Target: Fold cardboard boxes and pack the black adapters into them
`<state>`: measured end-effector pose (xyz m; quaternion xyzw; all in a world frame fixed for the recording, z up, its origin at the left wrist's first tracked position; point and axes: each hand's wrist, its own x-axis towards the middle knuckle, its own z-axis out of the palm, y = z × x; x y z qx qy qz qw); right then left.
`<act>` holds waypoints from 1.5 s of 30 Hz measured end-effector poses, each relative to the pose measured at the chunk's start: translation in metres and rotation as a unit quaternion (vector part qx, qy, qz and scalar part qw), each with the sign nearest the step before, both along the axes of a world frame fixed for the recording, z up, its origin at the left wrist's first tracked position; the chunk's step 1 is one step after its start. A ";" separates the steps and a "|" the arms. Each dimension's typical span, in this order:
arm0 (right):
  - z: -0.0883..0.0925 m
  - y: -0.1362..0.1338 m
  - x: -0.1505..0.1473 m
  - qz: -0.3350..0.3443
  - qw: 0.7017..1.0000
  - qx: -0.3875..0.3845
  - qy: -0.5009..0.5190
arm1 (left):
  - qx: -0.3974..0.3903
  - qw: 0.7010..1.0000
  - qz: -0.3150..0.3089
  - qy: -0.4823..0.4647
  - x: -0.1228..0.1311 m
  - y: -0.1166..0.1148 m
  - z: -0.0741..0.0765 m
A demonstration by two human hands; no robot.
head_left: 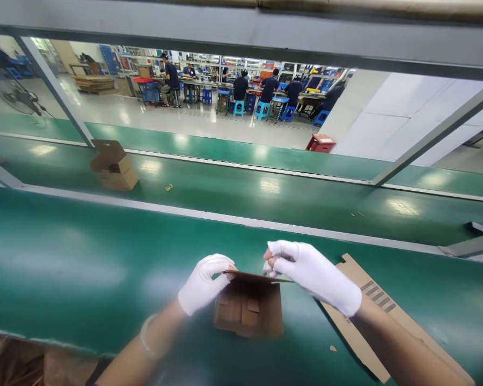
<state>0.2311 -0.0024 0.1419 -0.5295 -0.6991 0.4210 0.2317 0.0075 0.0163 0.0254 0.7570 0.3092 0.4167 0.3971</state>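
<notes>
A small brown cardboard box [249, 316] stands on the green bench, its inside facing me and its lid flap raised at the far side. My left hand [207, 281], in a white glove with bare fingertips, pinches the left corner of that flap. Just above the flap's right part is my right hand [301, 265], gloved the same way. Its fingers are curled in with thumb and forefinger close together; whatever may be between them is hidden. The lower fingers reach behind the flap edge.
Flat cardboard [370, 321] with dark printed bars lies on the right, under my right forearm, near a small scrap [333, 348]. Beyond a white rail [201, 216], an open carton [115, 169] stands at left. Slanted metal posts [54, 88] frame the bench. Several people sit working farther back.
</notes>
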 end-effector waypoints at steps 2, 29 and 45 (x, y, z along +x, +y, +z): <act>-0.001 0.014 0.003 0.001 1.000 0.005 0.002 | -0.017 1.000 0.007 -0.001 -0.002 0.002 -0.001; -0.029 0.031 -0.001 0.296 0.950 -0.101 -0.015 | 0.050 0.998 -0.037 -0.012 0.003 0.004 -0.016; -0.006 0.098 0.058 -0.236 0.875 0.342 -0.250 | 0.026 0.999 0.038 0.012 -0.024 0.009 -0.013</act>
